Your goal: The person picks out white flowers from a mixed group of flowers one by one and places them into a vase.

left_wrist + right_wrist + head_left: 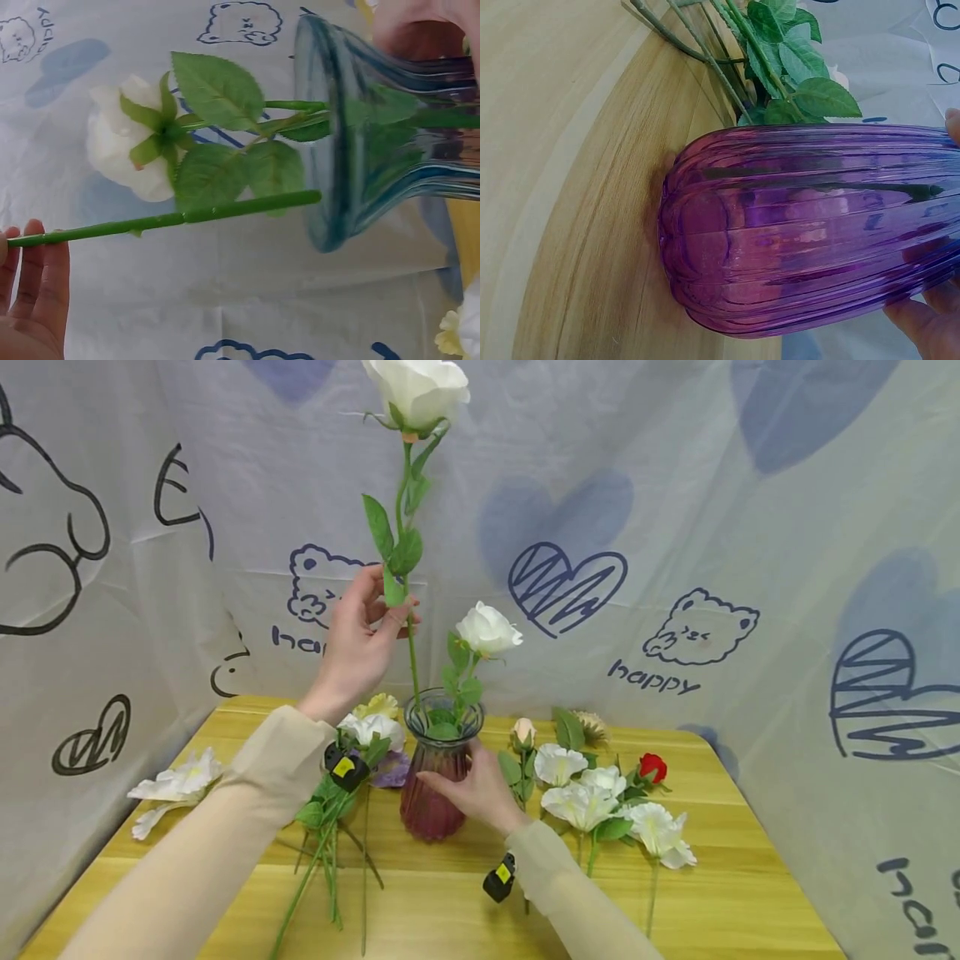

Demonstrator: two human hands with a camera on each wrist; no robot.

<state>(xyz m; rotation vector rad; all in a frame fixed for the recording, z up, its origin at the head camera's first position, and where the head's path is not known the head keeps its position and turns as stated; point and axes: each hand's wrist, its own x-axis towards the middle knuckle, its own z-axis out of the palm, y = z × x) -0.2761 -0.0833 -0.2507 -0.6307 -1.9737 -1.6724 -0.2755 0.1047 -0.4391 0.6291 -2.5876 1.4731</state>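
Observation:
My left hand pinches the green stem of a tall white rose, held upright above the table. In the left wrist view, the cut end of that stem overlaps the rim of a ribbed glass vase; whether it is inside cannot be told. My right hand grips the vase's side, thumb and fingers on opposite sides. The vase, bluish at its neck and purple-pink below, stands upright in the right wrist view. A shorter white rose with green leaves stands in it.
Left of the vase lie a white flower and a bunch of stems. On the right are several white flowers, a red rose and a pale bud. A printed cloth hangs behind the wooden table.

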